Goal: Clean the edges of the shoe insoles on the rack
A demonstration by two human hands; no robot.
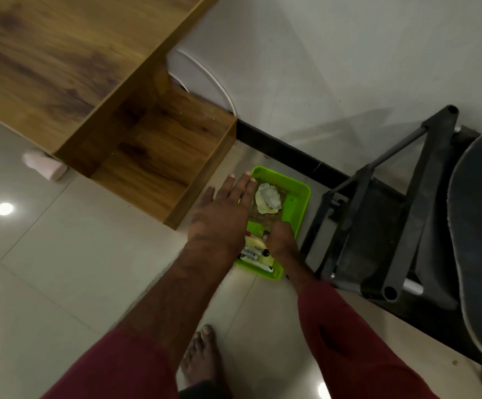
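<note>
Both hands were down at a bright green rectangular plastic tray that sat on the pale glossy tiled floor. The left hand was spread flat with its fingers straight and apart, palm down, over the tray's left rim. From where I stood I could not tell whether it touched the rim. The right hand was dipped into the near half of the tray, fingers bent downward among the small things there. I could not tell whether it pinched any of them.

A crumpled whitish cloth lay in the far half of the tray, just beside the left fingertips. Some small white-and-black tubes or packets, too small to make out, were crowded at the near end.

Just to the right of the tray stood a black metal-framed shoe rack. A dark grey shoe insole with a paler edge lay on top of it at the far right, well apart from both hands.

A brown wood-grain cabinet with an open side compartment rose to the left of the tray. Both arms came out of maroon sleeves, and a bare foot was planted on the tiles between them.
</note>
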